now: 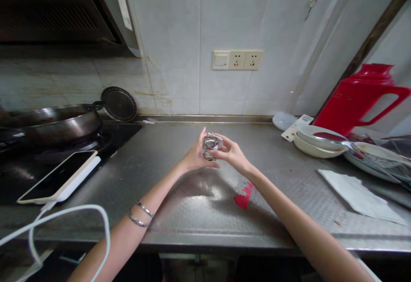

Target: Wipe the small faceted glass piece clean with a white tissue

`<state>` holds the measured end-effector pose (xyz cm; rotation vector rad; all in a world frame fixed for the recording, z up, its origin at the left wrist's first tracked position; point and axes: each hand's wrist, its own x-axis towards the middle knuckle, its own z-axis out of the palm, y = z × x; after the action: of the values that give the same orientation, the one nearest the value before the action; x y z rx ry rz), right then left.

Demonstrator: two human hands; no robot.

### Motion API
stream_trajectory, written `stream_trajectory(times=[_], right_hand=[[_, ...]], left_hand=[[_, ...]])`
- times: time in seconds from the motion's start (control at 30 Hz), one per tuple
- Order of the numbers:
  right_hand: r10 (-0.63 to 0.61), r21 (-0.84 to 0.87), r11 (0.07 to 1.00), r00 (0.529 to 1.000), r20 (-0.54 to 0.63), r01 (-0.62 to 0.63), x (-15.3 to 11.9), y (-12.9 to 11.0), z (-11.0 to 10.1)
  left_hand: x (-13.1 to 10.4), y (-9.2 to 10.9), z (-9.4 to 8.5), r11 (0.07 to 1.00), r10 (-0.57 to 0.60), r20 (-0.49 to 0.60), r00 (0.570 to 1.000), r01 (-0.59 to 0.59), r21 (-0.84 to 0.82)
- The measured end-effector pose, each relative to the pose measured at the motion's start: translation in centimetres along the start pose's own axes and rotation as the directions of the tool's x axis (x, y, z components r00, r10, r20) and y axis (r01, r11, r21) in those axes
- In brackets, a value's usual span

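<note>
Above the middle of the steel counter, both hands meet around a small shiny, silvery piece. It looks clear or foil-like with dark reflections; I cannot make out its exact kind. My left hand cups it from the left and below, the thumb side up. My right hand grips its right side between thumb and fingers, partly covering it. On the counter below the right forearm lies a torn red scrap.
A phone with a white cable lies at left by the hob with a steel pan. A round dark lid leans on the wall. At right are stacked bowls, a red thermos jug and a white napkin.
</note>
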<state>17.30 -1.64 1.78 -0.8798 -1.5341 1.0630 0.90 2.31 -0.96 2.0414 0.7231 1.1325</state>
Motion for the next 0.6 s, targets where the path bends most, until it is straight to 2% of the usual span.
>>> stream_trajectory(times=[0.07, 0.17, 0.27, 0.33, 0.4, 0.47, 0.6], right_hand=[[0.011, 0.015, 1.000, 1.000, -0.016, -0.010, -0.1, -0.2, 0.1], [0.045, 0.065, 0.997, 0.999, -0.020, -0.044, -0.1, -0.2, 0.0], [0.092, 0.133, 0.987, 0.996, -0.010, -0.089, 0.1, 0.1, -0.1], [0.096, 0.086, 0.992, 0.995, -0.042, -0.092, 0.3, 0.6, -0.2], [0.029, -0.035, 0.999, 0.993, -0.111, -0.033, 0.6, 1.1, -0.3], [-0.106, -0.179, 0.981, 0.980, -0.166, 0.076, 0.6, 1.5, -0.4], [-0.338, -0.367, 0.891, 0.931, -0.141, 0.268, 0.2, 1.6, -0.4]], left_hand=[[-0.1, 0.0, 0.3, 0.998, -0.008, -0.021, 1.000, 0.009, 0.065], [-0.2, -0.2, 0.9, 0.989, -0.027, -0.108, 0.994, 0.043, 0.142], [-0.3, -0.4, 1.4, 0.991, 0.014, -0.152, 0.988, 0.007, 0.136], [-0.4, -0.4, 1.7, 0.994, 0.025, -0.160, 0.987, -0.009, 0.106], [-0.5, -0.2, 1.9, 0.997, 0.003, -0.170, 0.985, 0.010, 0.077], [-0.6, 0.3, 2.2, 0.999, -0.029, -0.166, 0.986, 0.035, 0.035], [-0.7, 1.0, 2.6, 0.998, -0.037, -0.152, 0.988, 0.027, -0.062]])
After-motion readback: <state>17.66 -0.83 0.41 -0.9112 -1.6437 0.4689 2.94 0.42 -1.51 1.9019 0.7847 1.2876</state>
